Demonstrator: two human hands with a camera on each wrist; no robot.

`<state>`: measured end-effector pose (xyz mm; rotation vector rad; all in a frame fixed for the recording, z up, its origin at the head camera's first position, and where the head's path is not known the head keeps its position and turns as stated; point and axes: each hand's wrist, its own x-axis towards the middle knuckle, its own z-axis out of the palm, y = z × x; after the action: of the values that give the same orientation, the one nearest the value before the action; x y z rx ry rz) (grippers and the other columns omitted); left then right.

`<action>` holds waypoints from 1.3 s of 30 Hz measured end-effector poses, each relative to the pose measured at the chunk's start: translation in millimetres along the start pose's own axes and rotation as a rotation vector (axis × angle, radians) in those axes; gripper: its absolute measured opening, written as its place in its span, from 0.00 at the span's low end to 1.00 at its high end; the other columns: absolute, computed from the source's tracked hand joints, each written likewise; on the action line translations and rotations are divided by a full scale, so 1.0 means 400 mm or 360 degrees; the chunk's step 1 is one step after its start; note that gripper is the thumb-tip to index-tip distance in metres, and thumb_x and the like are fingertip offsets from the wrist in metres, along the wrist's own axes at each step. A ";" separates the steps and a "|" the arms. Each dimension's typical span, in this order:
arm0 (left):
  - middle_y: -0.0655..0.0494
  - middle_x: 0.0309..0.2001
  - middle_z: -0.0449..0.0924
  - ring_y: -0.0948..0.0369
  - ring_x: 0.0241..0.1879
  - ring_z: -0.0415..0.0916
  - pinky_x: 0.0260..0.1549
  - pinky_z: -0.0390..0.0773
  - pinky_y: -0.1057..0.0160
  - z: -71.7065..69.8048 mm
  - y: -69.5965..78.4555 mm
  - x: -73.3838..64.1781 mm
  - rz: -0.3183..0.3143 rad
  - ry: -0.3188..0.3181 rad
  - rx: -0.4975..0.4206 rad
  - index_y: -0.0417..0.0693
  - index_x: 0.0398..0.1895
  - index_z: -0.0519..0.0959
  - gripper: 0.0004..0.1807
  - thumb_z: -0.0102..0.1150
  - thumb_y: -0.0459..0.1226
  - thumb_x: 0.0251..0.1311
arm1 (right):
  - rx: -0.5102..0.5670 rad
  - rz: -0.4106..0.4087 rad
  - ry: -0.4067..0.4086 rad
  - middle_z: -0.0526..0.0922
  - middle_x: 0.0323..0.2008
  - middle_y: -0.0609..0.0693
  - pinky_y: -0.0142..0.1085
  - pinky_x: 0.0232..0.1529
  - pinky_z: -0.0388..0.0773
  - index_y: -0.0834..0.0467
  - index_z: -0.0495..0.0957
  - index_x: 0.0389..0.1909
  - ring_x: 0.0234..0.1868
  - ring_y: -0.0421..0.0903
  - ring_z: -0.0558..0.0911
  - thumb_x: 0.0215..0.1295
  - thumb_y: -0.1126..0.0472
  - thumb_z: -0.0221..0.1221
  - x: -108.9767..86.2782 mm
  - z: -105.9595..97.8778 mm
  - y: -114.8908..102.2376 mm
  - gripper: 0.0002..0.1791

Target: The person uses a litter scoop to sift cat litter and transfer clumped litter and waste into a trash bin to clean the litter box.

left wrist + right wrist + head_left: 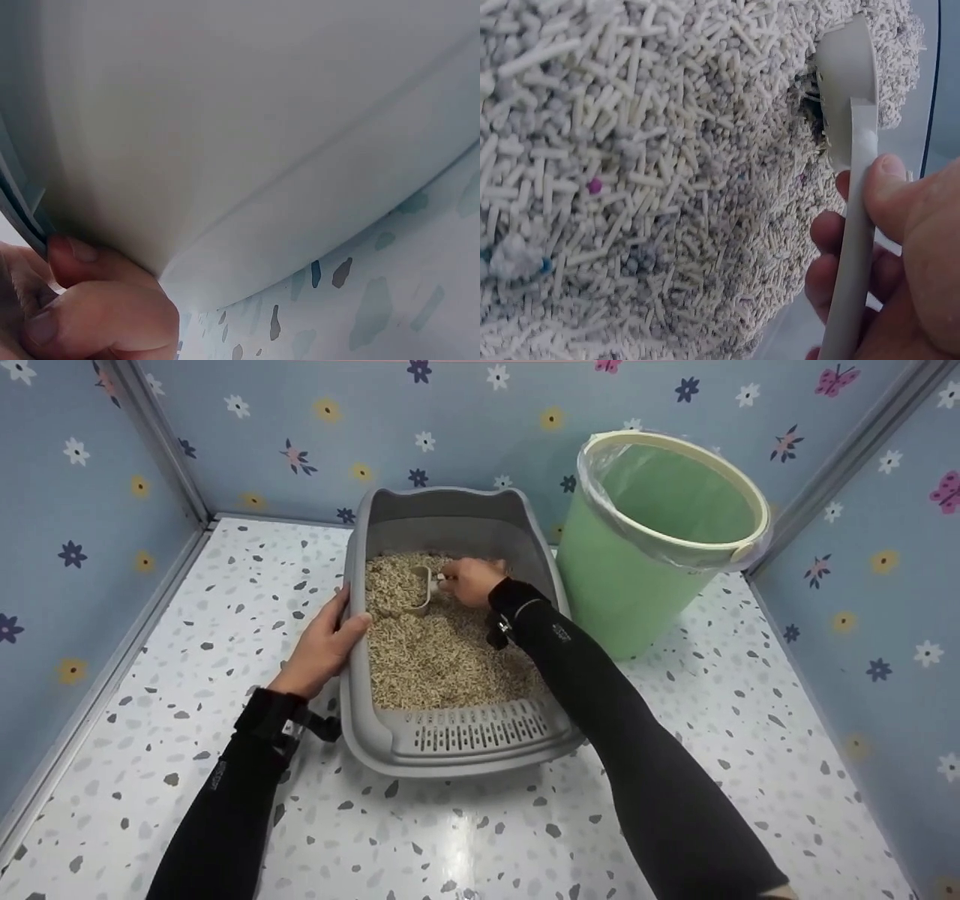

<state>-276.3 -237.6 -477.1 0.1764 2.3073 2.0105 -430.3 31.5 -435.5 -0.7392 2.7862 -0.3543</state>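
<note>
A grey litter box (465, 765) full of pelleted litter (442, 667) stands on the floor. My right hand (474, 581) grips the handle of a pale litter scoop (855, 142), thumb along one side and fingers curled round the other. The scoop's head is partly sunk in the litter toward the box's left side. With my left hand (321, 645) I hold the box's left rim, thumb on top; in the left wrist view its curled fingers (112, 315) lie under the rim against the outer wall.
A green trash bin (626, 585) lined with a clear bag stands close to the box's right side. Flower-patterned panels (465, 427) enclose the speckled floor (225, 660) at the back and both sides. A slotted ledge (480, 731) forms the box's near end.
</note>
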 end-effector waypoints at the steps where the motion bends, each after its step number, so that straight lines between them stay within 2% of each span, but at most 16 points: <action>1: 0.46 0.91 0.45 0.43 0.75 0.68 0.75 0.72 0.43 0.000 0.000 0.000 -0.0003 0.0000 -0.0005 0.54 0.94 0.41 0.47 0.55 0.50 0.84 | 0.0011 -0.0009 -0.0004 0.84 0.46 0.52 0.64 0.71 0.60 0.55 0.78 0.46 0.52 0.53 0.80 0.90 0.48 0.54 -0.001 -0.001 0.001 0.15; 5: 0.46 0.91 0.44 0.43 0.77 0.66 0.77 0.70 0.43 0.000 -0.001 0.001 0.0003 -0.0002 -0.0013 0.53 0.94 0.42 0.47 0.56 0.52 0.84 | 0.0058 -0.0039 -0.0020 0.73 0.38 0.49 0.53 0.61 0.59 0.54 0.71 0.40 0.44 0.50 0.72 0.89 0.49 0.55 -0.006 -0.006 0.002 0.16; 8: 0.46 0.91 0.44 0.44 0.79 0.64 0.78 0.68 0.44 0.001 -0.002 -0.001 0.0007 -0.0004 -0.0020 0.53 0.94 0.42 0.49 0.56 0.54 0.83 | 0.0072 -0.0043 -0.0049 0.77 0.41 0.50 0.50 0.57 0.56 0.57 0.77 0.46 0.46 0.51 0.74 0.90 0.49 0.55 -0.008 -0.006 0.002 0.15; 11: 0.47 0.91 0.45 0.45 0.76 0.66 0.74 0.72 0.48 0.003 -0.002 -0.002 -0.0003 -0.0002 -0.0016 0.55 0.94 0.43 0.48 0.56 0.54 0.83 | 0.0068 -0.0018 -0.0102 0.84 0.54 0.54 0.54 0.67 0.60 0.57 0.81 0.61 0.56 0.54 0.80 0.91 0.48 0.53 -0.010 -0.003 -0.001 0.19; 13: 0.46 0.90 0.47 0.44 0.71 0.70 0.67 0.78 0.52 0.003 -0.003 -0.002 -0.0014 0.0002 -0.0017 0.56 0.94 0.43 0.48 0.57 0.54 0.83 | 0.0070 0.0007 -0.0131 0.84 0.62 0.56 0.59 0.75 0.60 0.57 0.80 0.69 0.63 0.56 0.81 0.91 0.46 0.52 -0.013 0.001 -0.005 0.23; 16: 0.44 0.89 0.51 0.45 0.63 0.74 0.55 0.83 0.59 0.003 -0.003 -0.002 -0.0009 0.0007 -0.0016 0.57 0.94 0.44 0.47 0.57 0.53 0.83 | 0.0049 0.0031 -0.0114 0.85 0.55 0.57 0.60 0.74 0.64 0.58 0.82 0.60 0.58 0.56 0.82 0.91 0.43 0.51 -0.016 0.009 -0.014 0.23; 18: 0.44 0.89 0.51 0.45 0.64 0.74 0.56 0.83 0.59 0.002 -0.004 0.000 -0.0004 0.0010 -0.0016 0.56 0.94 0.44 0.47 0.57 0.52 0.83 | 0.0049 0.0040 -0.0097 0.83 0.46 0.54 0.56 0.69 0.68 0.57 0.82 0.51 0.49 0.53 0.80 0.91 0.44 0.51 -0.018 0.013 -0.020 0.21; 21: 0.44 0.89 0.50 0.48 0.63 0.73 0.57 0.82 0.60 0.001 -0.003 0.002 -0.0001 0.0015 -0.0005 0.55 0.94 0.44 0.47 0.57 0.52 0.83 | 0.0032 0.0055 -0.0094 0.84 0.47 0.54 0.58 0.73 0.67 0.57 0.83 0.56 0.52 0.53 0.82 0.92 0.45 0.50 -0.019 0.013 -0.025 0.21; 23: 0.45 0.90 0.50 0.49 0.61 0.74 0.56 0.82 0.60 0.001 -0.002 0.003 0.0004 0.0018 0.0002 0.54 0.94 0.44 0.47 0.57 0.52 0.84 | 0.0023 0.0065 -0.0111 0.87 0.55 0.57 0.62 0.77 0.65 0.58 0.83 0.65 0.60 0.55 0.83 0.92 0.45 0.49 -0.019 0.011 -0.026 0.24; 24: 0.44 0.89 0.51 0.51 0.57 0.75 0.52 0.83 0.61 0.001 -0.001 0.003 0.0009 0.0020 0.0005 0.55 0.94 0.44 0.47 0.57 0.52 0.84 | 0.0018 0.0074 -0.0119 0.86 0.61 0.58 0.68 0.79 0.61 0.58 0.81 0.70 0.65 0.57 0.82 0.92 0.45 0.48 -0.019 0.011 -0.027 0.26; 25: 0.43 0.88 0.54 0.52 0.53 0.75 0.47 0.84 0.63 0.001 -0.002 0.003 0.0015 0.0019 -0.0001 0.55 0.94 0.45 0.47 0.57 0.52 0.84 | 0.0015 0.0075 -0.0118 0.86 0.64 0.58 0.69 0.79 0.61 0.57 0.80 0.73 0.68 0.58 0.82 0.92 0.45 0.48 -0.018 0.012 -0.028 0.26; 28: 0.41 0.86 0.58 0.54 0.47 0.76 0.40 0.84 0.63 0.000 -0.003 0.003 0.0038 0.0009 -0.0026 0.56 0.94 0.45 0.46 0.57 0.51 0.84 | 0.0028 0.0077 -0.0097 0.86 0.62 0.57 0.64 0.76 0.66 0.57 0.81 0.71 0.65 0.56 0.83 0.92 0.45 0.49 -0.017 0.015 -0.029 0.26; 30: 0.40 0.85 0.59 0.53 0.48 0.77 0.40 0.85 0.63 -0.001 -0.005 0.003 0.0045 0.0005 -0.0036 0.55 0.94 0.46 0.46 0.57 0.51 0.84 | 0.0065 0.0063 -0.0076 0.87 0.56 0.57 0.55 0.69 0.72 0.59 0.83 0.66 0.58 0.55 0.83 0.92 0.46 0.49 -0.016 0.017 -0.028 0.24; 33: 0.41 0.86 0.56 0.49 0.54 0.76 0.46 0.84 0.62 -0.001 -0.006 0.004 0.0044 0.0006 -0.0044 0.54 0.94 0.45 0.45 0.57 0.50 0.85 | 0.0128 0.0007 -0.0053 0.81 0.42 0.54 0.43 0.53 0.72 0.61 0.82 0.54 0.45 0.52 0.78 0.92 0.49 0.50 -0.012 0.019 -0.025 0.20; 35: 0.43 0.89 0.52 0.48 0.65 0.73 0.58 0.81 0.61 0.000 -0.007 0.005 0.0042 -0.0001 -0.0040 0.53 0.94 0.44 0.45 0.55 0.50 0.86 | 0.0167 -0.0041 -0.0053 0.75 0.37 0.52 0.40 0.47 0.68 0.61 0.78 0.46 0.41 0.50 0.73 0.92 0.51 0.51 -0.009 0.019 -0.022 0.18; 39: 0.45 0.91 0.43 0.48 0.80 0.60 0.78 0.65 0.53 0.002 -0.006 0.006 0.0045 -0.0017 -0.0047 0.50 0.94 0.42 0.45 0.53 0.48 0.87 | 0.0197 -0.0106 -0.0057 0.70 0.35 0.48 0.39 0.47 0.68 0.57 0.74 0.42 0.40 0.48 0.71 0.92 0.54 0.51 -0.006 0.017 -0.019 0.15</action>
<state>-278.8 -236.9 -479.6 0.2190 2.2803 2.0501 -422.7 25.3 -439.4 -0.8021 2.6826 -0.5160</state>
